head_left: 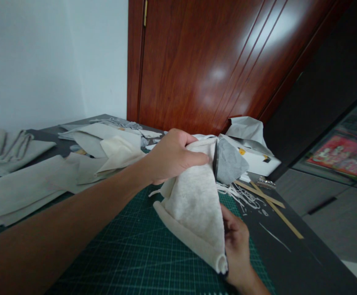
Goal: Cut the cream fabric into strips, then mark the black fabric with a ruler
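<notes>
A cream, felt-like piece of fabric (196, 200) hangs between my hands above the green cutting mat (129, 246). Its lower edge curls into a loose roll that ends at the lower right. My left hand (178, 155) pinches the upper edge, thumb on the near side and fingers behind. Along the right side, lower down, my right hand (236, 241) grips the fabric, its fingertips partly hidden by the cloth. Just beyond the upper right edge stands a grey crumpled sheet (230, 159).
Folded pale cloth (9, 151) and flat cloth pieces (21, 188) lie at the left. A white box (261, 162), wooden strips (279, 209) and thin white offcuts (246, 198) lie on the dark table (289, 262) at the right. Behind is a brown door (193, 61).
</notes>
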Demonstrator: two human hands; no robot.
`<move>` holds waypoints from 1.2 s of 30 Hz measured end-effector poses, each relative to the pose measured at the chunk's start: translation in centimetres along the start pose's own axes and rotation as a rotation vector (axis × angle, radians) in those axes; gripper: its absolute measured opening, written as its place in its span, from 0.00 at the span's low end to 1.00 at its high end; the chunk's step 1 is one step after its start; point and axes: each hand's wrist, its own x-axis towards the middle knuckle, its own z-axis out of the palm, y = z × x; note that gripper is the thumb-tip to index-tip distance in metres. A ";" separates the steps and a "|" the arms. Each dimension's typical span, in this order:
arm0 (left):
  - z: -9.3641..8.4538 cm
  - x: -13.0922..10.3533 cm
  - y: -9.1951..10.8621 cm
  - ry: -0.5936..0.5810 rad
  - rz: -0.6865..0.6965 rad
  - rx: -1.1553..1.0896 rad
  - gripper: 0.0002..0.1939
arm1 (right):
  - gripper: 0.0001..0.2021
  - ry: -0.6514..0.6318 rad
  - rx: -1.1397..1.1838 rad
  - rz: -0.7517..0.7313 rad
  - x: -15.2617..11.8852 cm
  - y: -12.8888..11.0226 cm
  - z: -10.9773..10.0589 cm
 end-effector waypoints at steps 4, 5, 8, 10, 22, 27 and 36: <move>0.0 0.0 -0.2 -0.002 0.011 -0.034 0.06 | 0.14 0.023 -0.025 0.000 0.1 -0.1 0.1; 0.0 0.0 -0.2 -0.003 0.015 -0.040 0.06 | 0.14 0.026 -0.028 -0.003 0.1 -0.1 0.1; 0.0 0.0 -0.2 -0.005 0.019 -0.062 0.05 | 0.12 0.026 -0.044 -0.008 0.1 -0.2 0.0; 0.0 0.0 -0.2 -0.005 0.008 -0.081 0.05 | 0.12 0.026 -0.065 -0.009 0.0 -0.2 0.0; -0.1 0.0 0.0 -0.014 -0.033 -0.118 0.05 | 0.11 0.018 -0.091 -0.010 -0.1 0.3 -0.1; 0.0 -0.1 0.0 -0.013 -0.027 -0.141 0.05 | 0.09 0.018 -0.126 -0.025 -0.1 0.2 -0.2; -0.1 0.3 0.2 0.156 0.147 -0.152 0.07 | 0.09 0.008 -0.096 -0.010 -0.2 0.4 -0.1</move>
